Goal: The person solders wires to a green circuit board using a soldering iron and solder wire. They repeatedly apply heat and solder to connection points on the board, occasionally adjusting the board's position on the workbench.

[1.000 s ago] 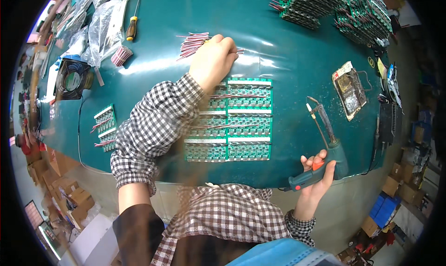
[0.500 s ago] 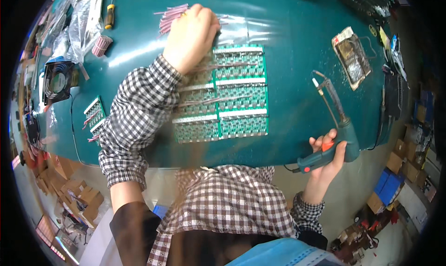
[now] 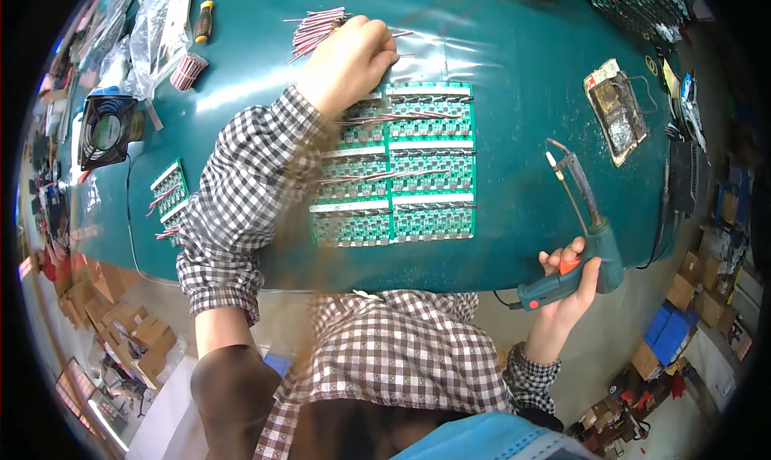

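My left hand (image 3: 351,61) reaches over the right side of a pile of thin red and white wires (image 3: 315,32). Its fingers are curled closed, and what they pinch is hidden; wire ends stick out to their right. Just nearer to me lies a panel of green circuit boards (image 3: 432,175) with white strips, some red and white wires lying across it. My left sleeve covers part of the panel's left side. At the right, my right hand (image 3: 566,287) is wrapped round the handle of a dark green soldering gun (image 3: 604,255) with an orange trigger, its tip pointing up and away from the boards.
A worn solder-stained box (image 3: 616,110) lies at the right, with stacked circuit boards (image 3: 634,6) behind. On the left are a black fan (image 3: 108,130), a bundle of wires (image 3: 189,72), a screwdriver (image 3: 204,22), plastic bags (image 3: 157,38) and a small circuit board (image 3: 170,195).
The whole view has shifted slightly. My left hand stays at the wire pile, moved a little to the right so more wires show. My right hand keeps hold of the soldering gun.
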`<state>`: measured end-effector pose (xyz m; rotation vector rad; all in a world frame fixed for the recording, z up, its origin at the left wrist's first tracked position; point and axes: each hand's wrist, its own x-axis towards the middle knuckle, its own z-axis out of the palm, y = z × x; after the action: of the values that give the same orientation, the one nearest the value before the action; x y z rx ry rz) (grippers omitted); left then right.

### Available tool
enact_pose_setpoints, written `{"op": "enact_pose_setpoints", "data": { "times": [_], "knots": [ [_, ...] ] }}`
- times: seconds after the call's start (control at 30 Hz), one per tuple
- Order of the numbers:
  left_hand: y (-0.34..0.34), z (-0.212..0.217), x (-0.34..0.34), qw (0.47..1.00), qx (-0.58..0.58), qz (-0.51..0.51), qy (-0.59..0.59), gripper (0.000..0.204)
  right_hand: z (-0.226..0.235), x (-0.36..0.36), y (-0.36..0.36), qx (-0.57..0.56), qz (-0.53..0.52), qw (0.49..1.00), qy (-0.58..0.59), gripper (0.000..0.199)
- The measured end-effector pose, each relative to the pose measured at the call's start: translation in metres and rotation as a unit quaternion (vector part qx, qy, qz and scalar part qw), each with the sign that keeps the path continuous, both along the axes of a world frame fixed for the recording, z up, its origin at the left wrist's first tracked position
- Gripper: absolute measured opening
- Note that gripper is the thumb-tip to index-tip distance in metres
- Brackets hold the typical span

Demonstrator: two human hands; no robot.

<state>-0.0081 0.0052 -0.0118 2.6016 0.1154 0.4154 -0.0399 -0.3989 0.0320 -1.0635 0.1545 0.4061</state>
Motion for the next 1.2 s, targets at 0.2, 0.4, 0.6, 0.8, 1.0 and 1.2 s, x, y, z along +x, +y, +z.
{"op": "enact_pose_setpoints", "data": {
  "times": [0.2,0.4,0.6,0.8,1.0,1.2],
  "knots": [
    [0.0,0.003,0.001,0.999,0.002,-0.034,0.011,0.014,0.0,0.0,0.005,-0.015,0.003,1.0,0.006,0.035],
    [-0.012,0.019,-0.004,0.999,0.006,-0.033,-0.034,0.011,0.002,0.001,0.005,-0.018,0.011,1.0,0.001,0.034],
    [-0.076,0.063,-0.047,0.977,-0.19,-0.094,0.015,0.01,0.0,0.004,0.004,-0.016,0.001,1.0,0.003,0.037],
    [-0.128,0.069,-0.064,0.705,-0.661,-0.067,0.249,0.016,0.021,0.003,0.046,-0.068,0.005,0.996,-0.054,0.038],
    [-0.141,0.061,-0.068,0.667,-0.693,-0.074,0.262,0.017,0.017,0.008,0.067,-0.127,0.037,0.986,-0.099,0.04],
    [-0.155,0.059,-0.076,0.776,-0.579,-0.067,0.24,0.01,0.013,0.002,0.077,-0.249,0.047,0.955,-0.155,0.039]
  ]
}}
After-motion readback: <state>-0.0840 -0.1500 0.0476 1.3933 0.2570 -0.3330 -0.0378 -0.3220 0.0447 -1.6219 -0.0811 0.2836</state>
